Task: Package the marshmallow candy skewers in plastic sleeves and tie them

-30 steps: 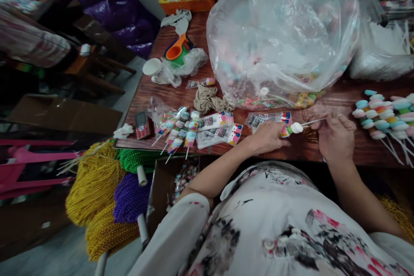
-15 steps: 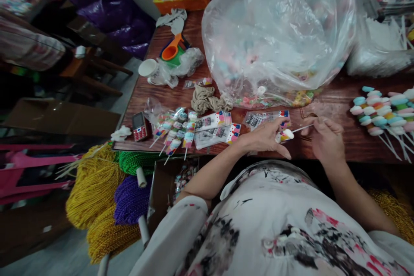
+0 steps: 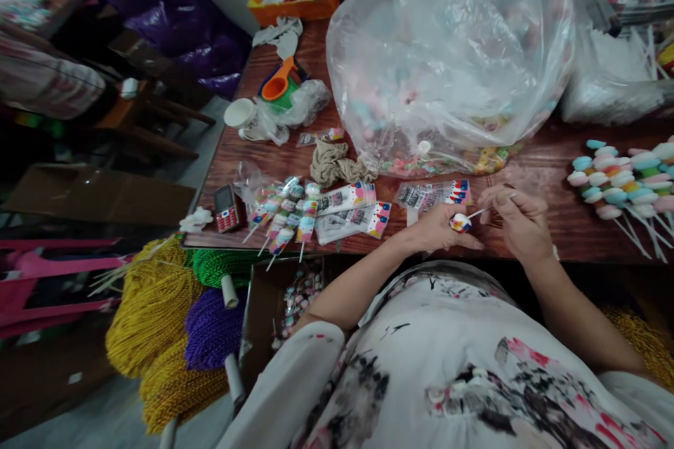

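Observation:
My left hand [image 3: 441, 226] is closed round a small printed wrapper [image 3: 460, 223] with a white candy end showing at its top. From it a white stick [image 3: 478, 212] runs right to my right hand [image 3: 519, 217], whose fingers pinch its end. Just above my left hand lie flat printed bags [image 3: 429, 195], with another stack of bags [image 3: 350, 207] further left. Wrapped candy skewers [image 3: 289, 214] rest left of that stack. Unwrapped marshmallow skewers [image 3: 621, 179] lie at the right, their sticks pointing toward the front edge.
A big clear bag of candy [image 3: 447, 63] fills the table's back middle. A beige cloth [image 3: 337, 163], a phone [image 3: 227, 209], a white cup [image 3: 241, 114] and an orange basket [image 3: 295, 8] stand on the left. Yellow cord bundles [image 3: 152, 302] are below the table's left edge.
My right hand has moved a little left, closer to my left hand. The candy end sits deeper in the wrapper, and less of the stick shows between the hands.

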A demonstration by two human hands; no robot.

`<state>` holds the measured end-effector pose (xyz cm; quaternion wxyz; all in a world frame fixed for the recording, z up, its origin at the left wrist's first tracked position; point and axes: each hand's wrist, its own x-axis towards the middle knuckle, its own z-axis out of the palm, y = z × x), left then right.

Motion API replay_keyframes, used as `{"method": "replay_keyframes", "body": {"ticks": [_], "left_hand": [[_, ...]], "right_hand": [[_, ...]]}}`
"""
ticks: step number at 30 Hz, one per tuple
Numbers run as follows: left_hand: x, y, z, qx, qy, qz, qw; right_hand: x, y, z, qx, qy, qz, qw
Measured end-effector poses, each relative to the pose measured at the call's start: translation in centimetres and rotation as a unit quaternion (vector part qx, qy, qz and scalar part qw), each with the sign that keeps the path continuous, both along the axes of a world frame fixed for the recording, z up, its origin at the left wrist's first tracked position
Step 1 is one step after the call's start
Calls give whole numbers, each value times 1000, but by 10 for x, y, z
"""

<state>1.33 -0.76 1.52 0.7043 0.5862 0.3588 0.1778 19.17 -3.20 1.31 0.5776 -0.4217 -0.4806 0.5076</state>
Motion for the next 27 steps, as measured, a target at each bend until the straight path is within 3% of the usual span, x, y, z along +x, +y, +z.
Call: {"method": "replay_keyframes", "body": {"ticks": [4,6,11,16,20,27], "left_hand": [[-8,-1,-10,89,43,45,994],[-12,-3,-11,159,91,72,980],[-18,-8,-9,329,257,113,902],[-23,-14,-18,401,288,126,861],[-23,-17,-26,396,285,138,862],[-14,-16,-22,341,229,135,902]], "right_hand": [[8,3,4,42,66,-122,989],[10,3,7,60,50,-155,985],[5,-1,11,51,11,-207,977],[1,-2,10,17,75,-246,966],[-2,-4,10,20,79,-244,966],[-15,-9,6,-1,50,-153,987]]}}
